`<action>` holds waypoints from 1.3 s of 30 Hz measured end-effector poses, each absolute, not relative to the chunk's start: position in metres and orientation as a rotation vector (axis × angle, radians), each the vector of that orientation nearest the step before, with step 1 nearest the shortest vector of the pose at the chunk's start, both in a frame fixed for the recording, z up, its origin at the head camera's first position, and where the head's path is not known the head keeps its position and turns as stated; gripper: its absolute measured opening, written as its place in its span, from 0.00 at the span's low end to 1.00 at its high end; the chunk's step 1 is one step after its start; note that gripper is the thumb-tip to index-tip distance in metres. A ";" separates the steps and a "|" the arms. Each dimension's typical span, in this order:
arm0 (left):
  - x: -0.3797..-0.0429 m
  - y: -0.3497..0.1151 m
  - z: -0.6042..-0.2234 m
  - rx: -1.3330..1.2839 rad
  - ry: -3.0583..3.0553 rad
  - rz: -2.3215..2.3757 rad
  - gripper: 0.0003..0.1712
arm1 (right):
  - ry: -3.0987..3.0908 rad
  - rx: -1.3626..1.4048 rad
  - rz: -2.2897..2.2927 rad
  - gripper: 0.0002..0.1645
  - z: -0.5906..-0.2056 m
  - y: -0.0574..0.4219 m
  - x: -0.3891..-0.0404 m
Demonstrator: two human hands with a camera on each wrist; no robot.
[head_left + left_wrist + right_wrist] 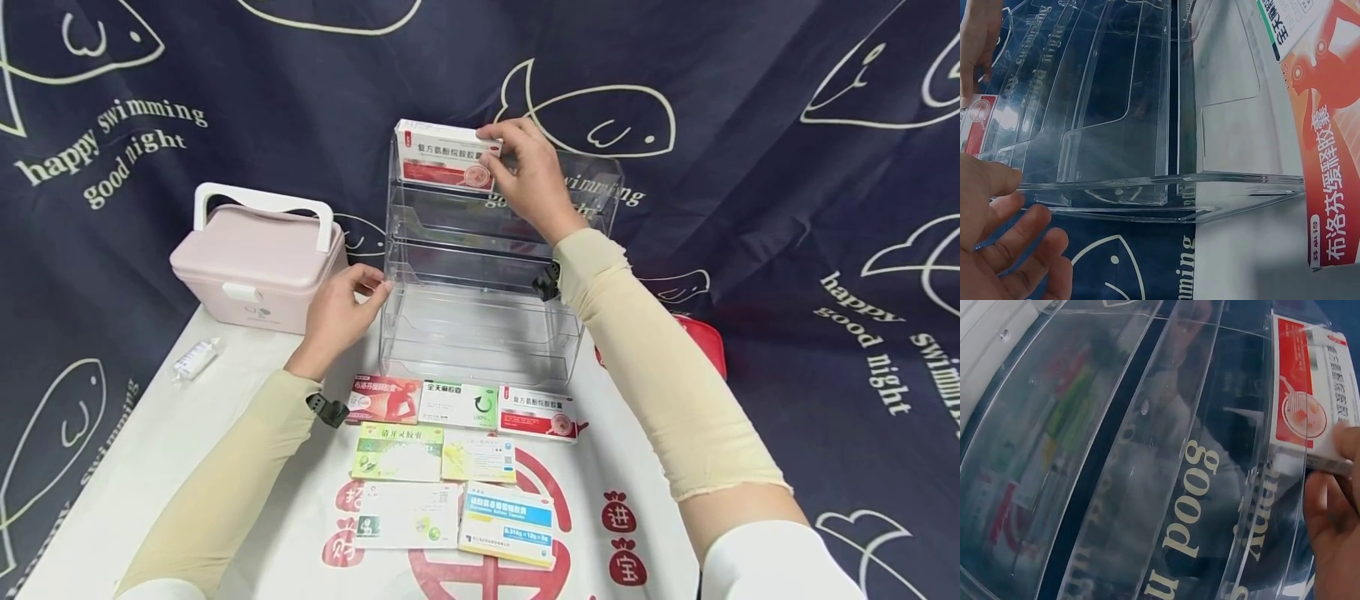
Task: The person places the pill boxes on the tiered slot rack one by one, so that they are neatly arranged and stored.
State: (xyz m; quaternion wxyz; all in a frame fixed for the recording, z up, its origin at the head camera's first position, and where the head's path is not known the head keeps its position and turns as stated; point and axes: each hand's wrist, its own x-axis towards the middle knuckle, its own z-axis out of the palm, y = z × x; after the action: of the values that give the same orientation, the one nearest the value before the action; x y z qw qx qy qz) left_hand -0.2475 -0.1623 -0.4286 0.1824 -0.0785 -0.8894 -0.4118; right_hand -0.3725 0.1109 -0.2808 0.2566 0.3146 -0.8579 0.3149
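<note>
My right hand [531, 171] pinches the right end of a white-and-red medicine box [442, 158] between thumb and fingers. That box stands upright at the left of the top tier of a clear acrylic tiered rack [480, 321]; the right wrist view shows the same medicine box [1300, 387] behind the tier's clear front lip. My left hand [341, 317] is by the rack's left side, its fingers loosely bent and holding nothing. In the left wrist view the left hand [1013, 240] is close to the rack's side edge; whether it touches cannot be told.
Several medicine boxes lie flat in rows before the rack, among them a red box [384, 400] and a blue-and-white box [507, 525]. A pink lidded case [255, 258] with a white handle stands left, near a small clear packet [197, 360]. Something red [705, 346] sits behind my right arm.
</note>
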 end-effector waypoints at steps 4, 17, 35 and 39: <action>-0.247 -0.162 -0.429 -0.225 -2.506 -1.160 0.14 | -2.348 0.832 0.743 0.18 -0.280 0.112 -0.370; -0.244 -0.159 -0.434 -0.224 -2.484 -1.180 0.14 | -2.319 0.858 0.971 0.20 -0.317 0.161 -0.302; -0.246 -0.159 -0.430 -0.239 -2.476 -1.190 0.14 | -2.640 0.260 1.436 0.19 -0.491 0.277 -0.153; -0.246 -0.159 -0.431 -0.238 -2.479 -1.179 0.15 | -2.828 0.144 1.429 0.26 -0.513 0.287 -0.144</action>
State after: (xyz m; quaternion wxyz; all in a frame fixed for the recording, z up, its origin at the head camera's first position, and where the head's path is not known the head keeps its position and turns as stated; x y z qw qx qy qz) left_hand -0.2463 -0.1593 -0.4312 0.1919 -0.0847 -0.8829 -0.4200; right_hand -0.1436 0.2869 -0.5131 -0.0149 0.0454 -0.8915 0.4505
